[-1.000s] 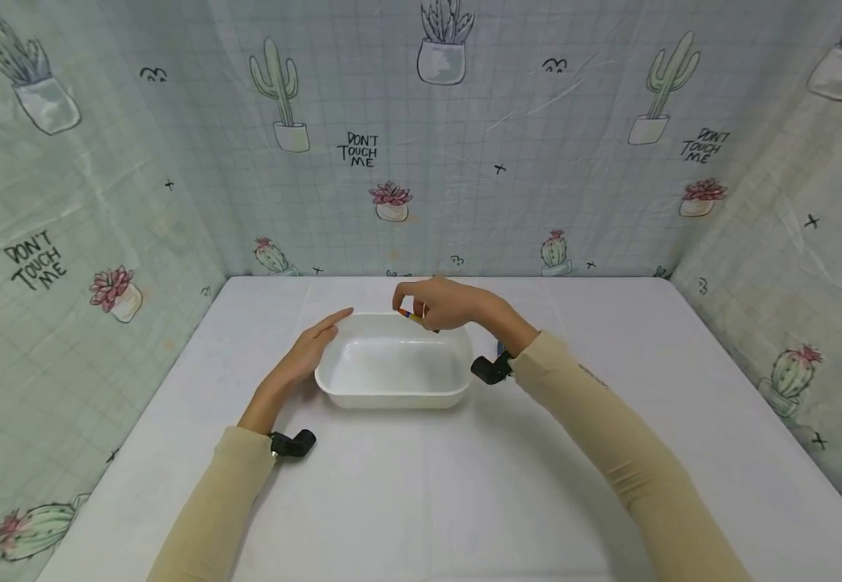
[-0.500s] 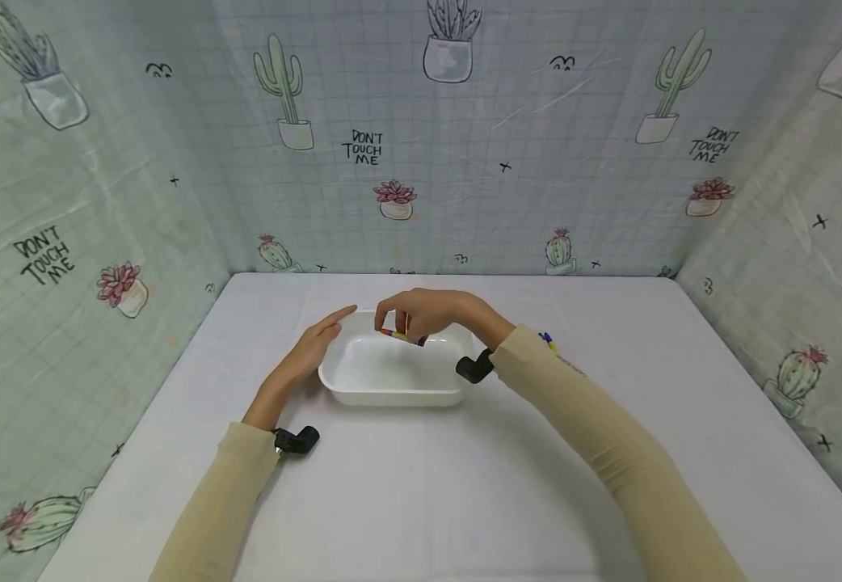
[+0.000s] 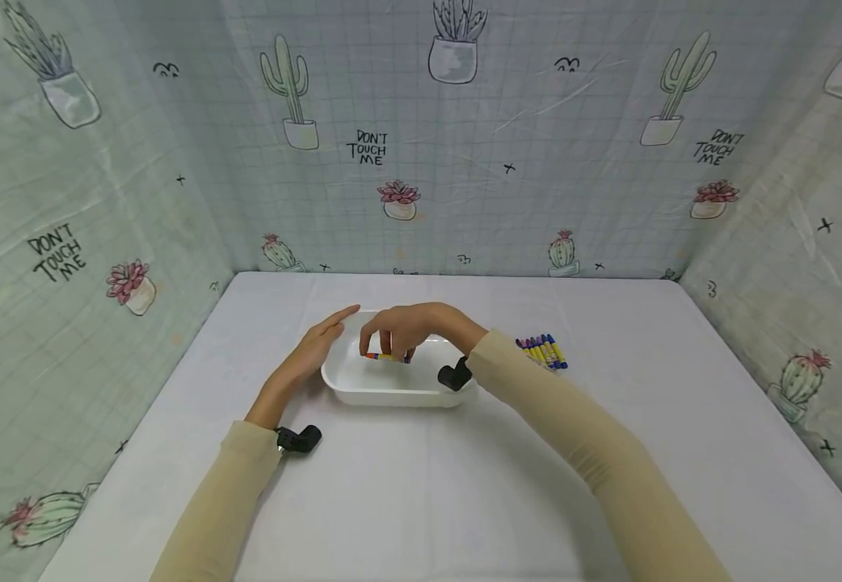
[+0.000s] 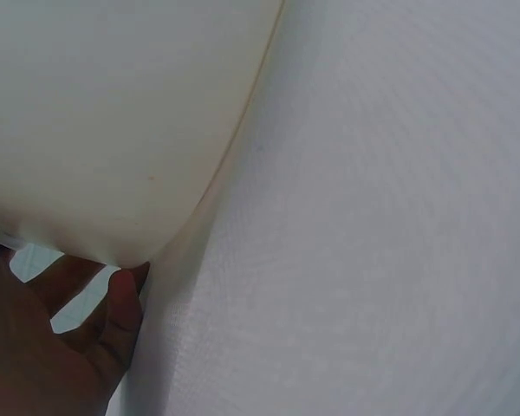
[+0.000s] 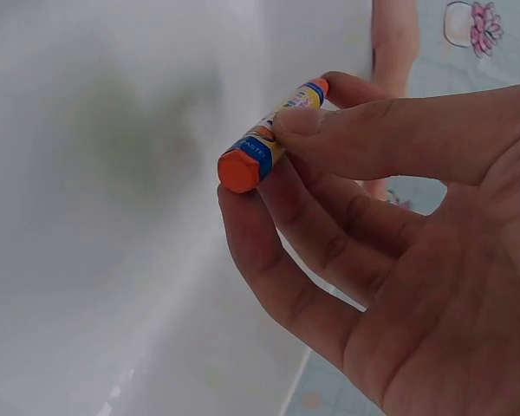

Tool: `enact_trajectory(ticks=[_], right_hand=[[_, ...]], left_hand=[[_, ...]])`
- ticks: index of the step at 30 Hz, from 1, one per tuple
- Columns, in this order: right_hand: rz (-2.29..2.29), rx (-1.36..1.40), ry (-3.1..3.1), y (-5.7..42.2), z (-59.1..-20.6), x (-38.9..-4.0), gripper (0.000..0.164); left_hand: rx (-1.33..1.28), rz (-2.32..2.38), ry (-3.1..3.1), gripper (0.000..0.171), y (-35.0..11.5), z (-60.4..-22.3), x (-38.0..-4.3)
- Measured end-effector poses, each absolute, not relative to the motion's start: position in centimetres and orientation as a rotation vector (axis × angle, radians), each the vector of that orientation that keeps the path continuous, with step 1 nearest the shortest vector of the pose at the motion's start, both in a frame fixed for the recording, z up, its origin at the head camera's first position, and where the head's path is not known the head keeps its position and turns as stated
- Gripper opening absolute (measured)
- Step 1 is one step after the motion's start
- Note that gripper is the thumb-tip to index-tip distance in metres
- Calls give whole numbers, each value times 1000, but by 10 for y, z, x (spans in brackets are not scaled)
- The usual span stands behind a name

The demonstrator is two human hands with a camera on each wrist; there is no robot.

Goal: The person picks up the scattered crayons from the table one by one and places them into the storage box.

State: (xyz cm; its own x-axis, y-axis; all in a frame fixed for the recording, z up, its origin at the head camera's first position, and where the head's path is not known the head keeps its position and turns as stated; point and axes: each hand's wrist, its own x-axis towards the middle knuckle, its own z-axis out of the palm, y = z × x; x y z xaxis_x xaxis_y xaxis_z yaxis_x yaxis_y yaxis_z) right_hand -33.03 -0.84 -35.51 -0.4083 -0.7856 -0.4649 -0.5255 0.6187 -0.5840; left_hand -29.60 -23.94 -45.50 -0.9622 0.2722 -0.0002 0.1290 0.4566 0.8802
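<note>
Orange crayon (image 5: 253,154) pinched in right hand (image 3: 412,325) over white tray (image 3: 397,398); left hand (image 3: 312,351), fingers extended, touching tray's side.

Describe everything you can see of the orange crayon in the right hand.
The crayon is a short, waxy-looking stick with orange at both ends. Its printed wrapper has a blue band near each end, with yellow and white between; the lettering is only partly legible. The right hand pinches it between thumb and fingers, the thumb covering part of the wrapper. In the head view it looks roughly level over the white tray; whether they touch is unclear.
</note>
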Motion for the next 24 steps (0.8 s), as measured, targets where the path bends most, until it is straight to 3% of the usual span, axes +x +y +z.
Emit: enact_trajectory(ticks=[24], right_hand=[[-342,-877,2007,-39,-385,-342,45]], left_hand=[[364,1546,2511,50,-236,-444,-291]])
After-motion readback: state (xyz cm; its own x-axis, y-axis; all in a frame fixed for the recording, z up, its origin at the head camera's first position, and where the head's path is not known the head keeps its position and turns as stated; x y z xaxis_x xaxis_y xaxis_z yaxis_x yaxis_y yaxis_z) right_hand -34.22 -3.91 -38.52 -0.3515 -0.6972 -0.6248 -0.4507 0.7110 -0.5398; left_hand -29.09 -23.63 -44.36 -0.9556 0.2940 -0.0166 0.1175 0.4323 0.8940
